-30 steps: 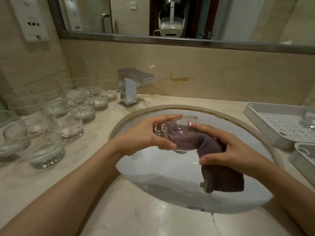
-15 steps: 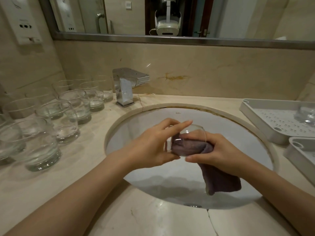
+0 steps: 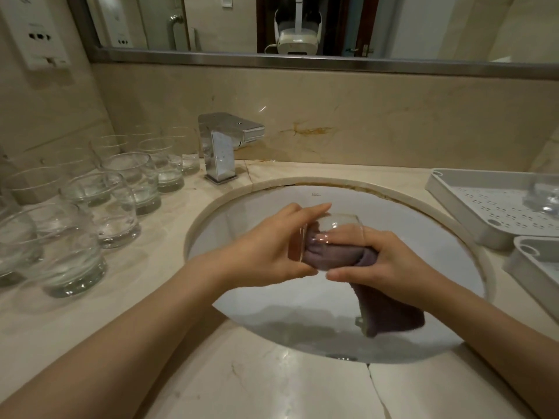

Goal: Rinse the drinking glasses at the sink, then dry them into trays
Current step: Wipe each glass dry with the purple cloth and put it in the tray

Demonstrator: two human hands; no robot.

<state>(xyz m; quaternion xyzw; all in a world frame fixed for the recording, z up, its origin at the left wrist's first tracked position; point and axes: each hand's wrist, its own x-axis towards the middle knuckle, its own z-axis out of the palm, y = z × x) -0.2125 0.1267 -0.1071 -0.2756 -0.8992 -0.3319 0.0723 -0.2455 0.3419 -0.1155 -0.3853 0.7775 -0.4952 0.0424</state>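
The glass (image 3: pixel 329 237) is on its side over the sink (image 3: pixel 378 195), between both hands. Left hand (image 3: pixel 272 252) grips it at the bottom end, fingers on top and thumb below. Right hand (image 3: pixel 390 264) has fingers curled around the purple cloth (image 3: pixel 390 316), which is pushed inside the glass through the mouth; fingertips (image 3: pixel 325 237) press on the outside wall, so wall is pinched btw cloth and fingers. Rest of cloth hangs down from the right hand, over the basin.

Step now, I think, is drying the inside. To do well: turn glass w/ left hand, keep cloth pressed w/ right, reach the bottom too, then wipe the outside. Wet glass is slippery, so keep it low over the basin.

Left of the grip, many glasses (image 3: pixel 115 207) wait on the counter (image 3: pixel 272 388), beside the faucet (image 3: pixel 225 146). Right of the grip, white trays (image 3: pixel 484 207); one glass seems to stand in the far one.
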